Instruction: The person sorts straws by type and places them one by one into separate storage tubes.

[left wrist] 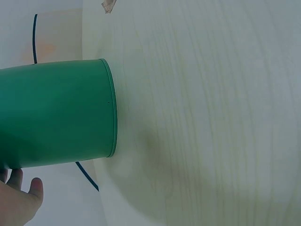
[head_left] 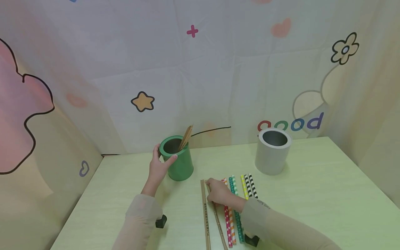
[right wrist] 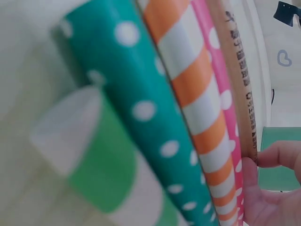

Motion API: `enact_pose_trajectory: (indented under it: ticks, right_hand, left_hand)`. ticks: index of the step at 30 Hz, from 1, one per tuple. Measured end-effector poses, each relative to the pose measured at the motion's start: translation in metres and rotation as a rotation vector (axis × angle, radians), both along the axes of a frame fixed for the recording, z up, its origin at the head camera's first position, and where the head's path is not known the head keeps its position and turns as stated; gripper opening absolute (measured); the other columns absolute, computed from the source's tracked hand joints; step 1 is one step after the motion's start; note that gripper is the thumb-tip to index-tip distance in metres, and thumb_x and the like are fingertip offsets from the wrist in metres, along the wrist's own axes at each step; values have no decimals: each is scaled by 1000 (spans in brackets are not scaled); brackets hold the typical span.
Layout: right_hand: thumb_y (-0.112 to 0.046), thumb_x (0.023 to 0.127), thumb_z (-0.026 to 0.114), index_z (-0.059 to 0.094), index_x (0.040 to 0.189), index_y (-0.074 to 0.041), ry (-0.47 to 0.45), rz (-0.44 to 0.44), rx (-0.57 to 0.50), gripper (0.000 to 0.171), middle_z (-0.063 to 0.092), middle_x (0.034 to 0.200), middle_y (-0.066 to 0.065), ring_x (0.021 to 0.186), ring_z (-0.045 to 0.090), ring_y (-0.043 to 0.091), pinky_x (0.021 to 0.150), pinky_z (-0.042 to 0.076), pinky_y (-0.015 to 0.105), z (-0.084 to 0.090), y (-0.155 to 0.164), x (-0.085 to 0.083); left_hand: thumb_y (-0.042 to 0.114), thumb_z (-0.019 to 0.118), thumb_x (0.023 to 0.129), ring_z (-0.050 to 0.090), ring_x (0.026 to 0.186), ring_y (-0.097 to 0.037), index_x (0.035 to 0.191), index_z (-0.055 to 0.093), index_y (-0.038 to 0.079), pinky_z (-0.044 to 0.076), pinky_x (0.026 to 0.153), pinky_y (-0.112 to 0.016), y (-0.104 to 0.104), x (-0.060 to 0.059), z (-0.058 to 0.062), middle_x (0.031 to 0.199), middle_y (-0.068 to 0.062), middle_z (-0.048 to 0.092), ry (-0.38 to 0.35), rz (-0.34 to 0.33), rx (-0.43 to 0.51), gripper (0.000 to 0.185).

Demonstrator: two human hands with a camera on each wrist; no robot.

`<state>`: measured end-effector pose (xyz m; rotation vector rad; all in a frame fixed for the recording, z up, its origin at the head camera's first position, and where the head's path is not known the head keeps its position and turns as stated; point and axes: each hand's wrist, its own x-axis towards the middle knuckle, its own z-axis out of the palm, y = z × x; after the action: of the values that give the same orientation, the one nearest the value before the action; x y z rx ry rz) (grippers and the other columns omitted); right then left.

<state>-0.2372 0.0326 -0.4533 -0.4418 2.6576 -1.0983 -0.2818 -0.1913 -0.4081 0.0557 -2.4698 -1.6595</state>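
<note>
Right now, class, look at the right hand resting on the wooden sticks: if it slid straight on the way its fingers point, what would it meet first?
The right hand points up and left across the table, so it would probably meet the green cup first, which the left hand grips. Depth is uncertain.

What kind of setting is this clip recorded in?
Probably a staged tabletop booth rather than a real room: a pale table enclosed by a cartoon-printed cloth backdrop, with only a green cup, grey cup and paper straws.

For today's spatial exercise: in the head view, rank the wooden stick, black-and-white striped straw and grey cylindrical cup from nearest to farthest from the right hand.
1. Wooden stick, under the right hand's fingertips.
2. Black-and-white striped straw, just to its right.
3. Grey cylindrical cup, beyond, toward the wall.
</note>
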Motion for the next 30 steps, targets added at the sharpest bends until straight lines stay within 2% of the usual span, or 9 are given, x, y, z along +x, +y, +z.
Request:
enact_pose_trajectory:
  ticks: [7,12,16,19,22,27,30]
  right_hand:
    - [3,71,57,44,120,4,-65,-27,-82,51,58,83,11,40,36,9,37,31,19,-2,5,0]
    - [3,75,55,42,123,3,-144,-57,-184,50,59,80,11,41,39,10,37,32,18,-2,9,-1]
    - [5,75,54,43,122,4,-184,-60,-259,49,59,74,12,42,44,10,38,37,20,1,13,-3]
    - [5,75,53,43,122,4,-201,-59,-295,47,57,66,12,43,49,12,41,44,24,8,16,-7]
    - [4,77,52,42,122,5,-217,-59,-347,46,55,67,9,46,51,13,45,48,28,20,19,-11]
    - [5,80,50,39,124,4,-239,-57,-460,46,51,68,5,53,51,13,50,51,29,47,22,-18]
    - [4,79,50,40,123,2,-224,-55,-492,45,50,68,4,54,52,13,52,52,30,65,23,-22]
  left_hand:
    - [48,63,75,16,136,-23,140,14,18,14,106,-55,0,1,1,146,-5,22,5,-6,4,87]
    - [49,63,75,16,136,-22,140,14,20,15,106,-55,0,1,1,146,-4,22,-1,-8,2,87]
    - [50,63,74,15,136,-22,140,14,21,16,106,-54,0,0,1,146,-5,22,-5,-8,1,87]
    - [51,63,74,16,136,-22,140,14,21,15,106,-55,-1,-1,0,146,-5,22,-8,-5,1,87]
    - [51,63,73,16,136,-22,140,14,22,15,106,-55,-1,-1,0,146,-4,22,-9,-3,3,87]
    - [51,63,74,15,136,-22,139,14,23,16,105,-55,-1,-2,0,146,-4,22,-10,-12,4,86]
    - [51,63,74,15,136,-22,139,14,23,16,105,-55,-1,-1,0,146,-4,21,-11,-16,7,87]
